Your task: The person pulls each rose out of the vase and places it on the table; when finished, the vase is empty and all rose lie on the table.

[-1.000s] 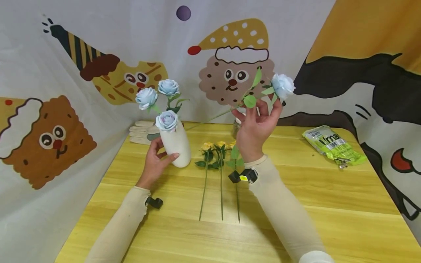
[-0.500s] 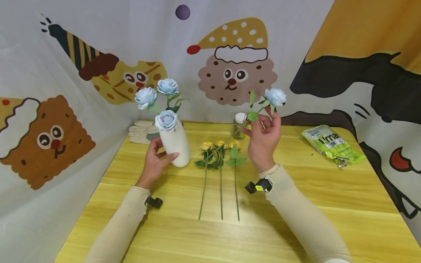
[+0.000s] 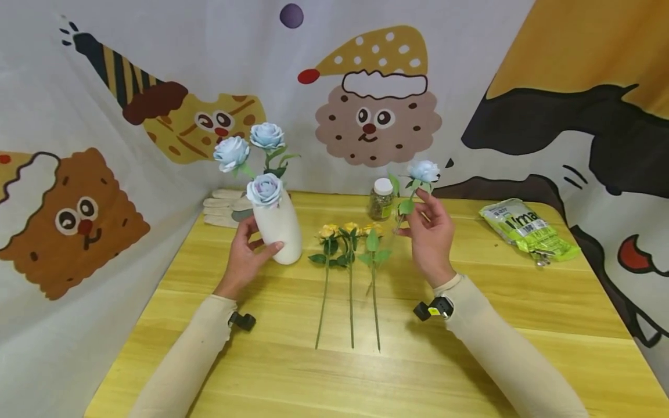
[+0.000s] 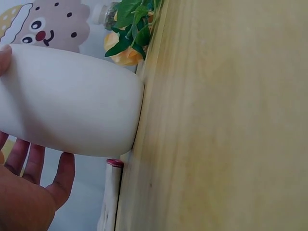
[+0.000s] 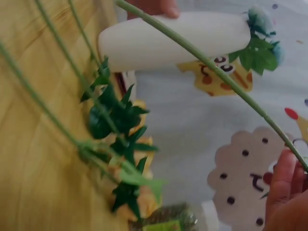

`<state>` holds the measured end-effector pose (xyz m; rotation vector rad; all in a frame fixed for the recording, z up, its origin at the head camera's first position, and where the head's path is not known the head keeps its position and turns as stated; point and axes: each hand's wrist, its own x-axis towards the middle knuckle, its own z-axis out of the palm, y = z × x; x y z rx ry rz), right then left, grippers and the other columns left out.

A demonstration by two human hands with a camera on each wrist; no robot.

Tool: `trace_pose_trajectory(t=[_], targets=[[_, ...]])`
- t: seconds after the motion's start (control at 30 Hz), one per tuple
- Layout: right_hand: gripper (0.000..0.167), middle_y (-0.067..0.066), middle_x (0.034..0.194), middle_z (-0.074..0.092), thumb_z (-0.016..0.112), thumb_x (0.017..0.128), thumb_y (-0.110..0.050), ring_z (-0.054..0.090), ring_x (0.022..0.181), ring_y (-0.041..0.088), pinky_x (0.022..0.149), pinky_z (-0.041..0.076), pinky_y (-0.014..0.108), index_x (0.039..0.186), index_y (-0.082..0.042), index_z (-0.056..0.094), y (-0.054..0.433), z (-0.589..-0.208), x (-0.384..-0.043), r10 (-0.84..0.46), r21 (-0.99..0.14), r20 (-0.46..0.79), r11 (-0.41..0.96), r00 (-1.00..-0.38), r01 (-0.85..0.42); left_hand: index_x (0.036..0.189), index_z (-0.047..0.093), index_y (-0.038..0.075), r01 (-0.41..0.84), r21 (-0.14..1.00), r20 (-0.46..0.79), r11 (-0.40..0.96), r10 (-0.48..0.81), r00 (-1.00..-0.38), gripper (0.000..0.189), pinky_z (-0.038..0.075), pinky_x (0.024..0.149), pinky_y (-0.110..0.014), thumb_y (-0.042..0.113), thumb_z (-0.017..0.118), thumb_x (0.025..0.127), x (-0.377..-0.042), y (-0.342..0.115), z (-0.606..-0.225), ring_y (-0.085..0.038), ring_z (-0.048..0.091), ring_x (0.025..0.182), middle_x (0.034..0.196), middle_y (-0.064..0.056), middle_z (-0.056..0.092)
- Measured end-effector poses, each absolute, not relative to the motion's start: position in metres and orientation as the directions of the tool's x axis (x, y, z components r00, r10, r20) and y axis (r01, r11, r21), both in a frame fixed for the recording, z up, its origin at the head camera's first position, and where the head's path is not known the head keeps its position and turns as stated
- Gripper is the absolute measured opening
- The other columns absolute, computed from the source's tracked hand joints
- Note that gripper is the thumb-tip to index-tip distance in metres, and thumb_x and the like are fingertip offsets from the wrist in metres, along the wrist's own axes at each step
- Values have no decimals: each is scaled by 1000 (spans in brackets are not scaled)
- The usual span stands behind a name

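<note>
In the head view my left hand (image 3: pixel 250 255) grips a white vase (image 3: pixel 282 235) around its side, thumb across the front. The vase (image 4: pixel 72 101) stands on the table in the left wrist view. Three light-blue roses (image 3: pixel 265 190) rise from its mouth. To the right, my right hand (image 3: pixel 432 247) pinches another light-blue rose (image 3: pixel 424 170) by its upper stem, just below the bloom, above the table. Its long green stem (image 5: pixel 211 65) runs bare across the right wrist view. Between the hands lie three yellow roses (image 3: pixel 351 229), blooms toward the back and stems toward me.
A lidded glass jar (image 3: pixel 382 203) stands behind the yellow roses. At the back left lies a pale work glove (image 3: pixel 222 209), partly behind the vase. A green-and-white plastic bag (image 3: pixel 528 229) rests at the right. A printed cloth (image 3: pixel 292 75) hangs behind the wooden table (image 3: pixel 251 371).
My right hand has moved down and right with its blue rose. The stem, earlier slanting left toward the vase, now hangs steeply downward. My left hand and the vase have stayed put.
</note>
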<state>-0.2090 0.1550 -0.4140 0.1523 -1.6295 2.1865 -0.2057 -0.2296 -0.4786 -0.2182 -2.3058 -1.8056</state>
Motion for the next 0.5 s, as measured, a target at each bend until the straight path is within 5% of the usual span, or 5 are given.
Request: trace_pose_trajectory(t=[0.5], targets=[[37, -5, 101, 68, 60, 105, -5, 64, 81, 10, 62, 63, 26, 142, -5, 64, 195, -443, -210, 190, -999, 35, 9, -981, -33, 153, 40, 12, 201, 938, 217, 282, -26, -976, 86, 52, 103, -34, 18, 91, 84, -206, -226, -475, -16, 49, 128, 145, -6, 50]])
